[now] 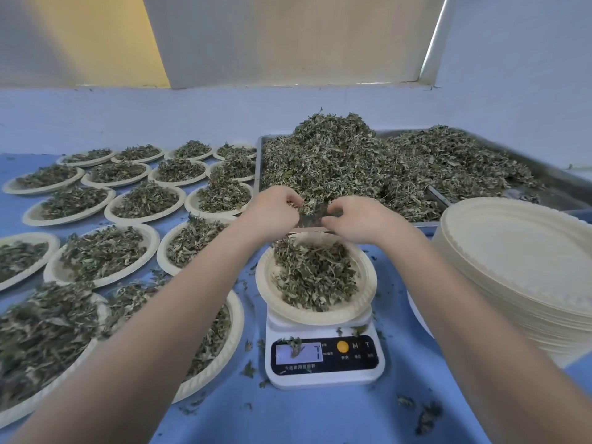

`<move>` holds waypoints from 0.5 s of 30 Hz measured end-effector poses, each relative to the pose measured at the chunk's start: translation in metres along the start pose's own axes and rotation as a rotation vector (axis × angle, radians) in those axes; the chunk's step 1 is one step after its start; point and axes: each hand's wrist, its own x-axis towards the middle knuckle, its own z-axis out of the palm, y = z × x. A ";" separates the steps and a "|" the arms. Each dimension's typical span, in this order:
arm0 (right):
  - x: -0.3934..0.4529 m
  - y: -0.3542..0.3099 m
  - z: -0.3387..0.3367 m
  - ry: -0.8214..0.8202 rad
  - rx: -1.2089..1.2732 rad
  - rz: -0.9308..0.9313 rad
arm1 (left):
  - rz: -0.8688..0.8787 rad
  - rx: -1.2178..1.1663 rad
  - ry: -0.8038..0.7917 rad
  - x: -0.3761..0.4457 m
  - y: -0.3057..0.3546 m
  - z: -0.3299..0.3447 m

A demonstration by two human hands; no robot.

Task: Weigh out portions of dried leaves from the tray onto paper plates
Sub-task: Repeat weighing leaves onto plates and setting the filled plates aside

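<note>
A metal tray (544,177) heaped with dried green leaves (346,161) stands at the back right. In front of it a white digital scale (323,363) carries a paper plate (362,296) with a pile of leaves in it. My left hand (272,209) and my right hand (355,219) are at the tray's front edge, above the far rim of that plate. Both hands have curled fingers around clumps of leaves. A few leaf bits lie on the scale's display, partly covering the reading.
Several paper plates (144,203) filled with leaves cover the blue table (320,418) on the left. A tall stack of empty paper plates (519,270) stands at the right. Loose leaf crumbs are scattered around the scale. A pale wall rises behind the tray.
</note>
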 end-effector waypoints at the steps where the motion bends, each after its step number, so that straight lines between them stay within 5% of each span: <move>1: 0.001 0.002 0.001 0.001 0.006 0.016 | -0.004 -0.016 0.021 0.001 -0.002 0.000; 8: -0.015 0.027 0.030 0.112 0.335 0.088 | -0.061 -0.167 0.182 -0.023 -0.041 0.016; 15: -0.043 0.032 0.078 0.214 0.693 0.182 | -0.187 -0.421 0.179 -0.062 -0.044 0.058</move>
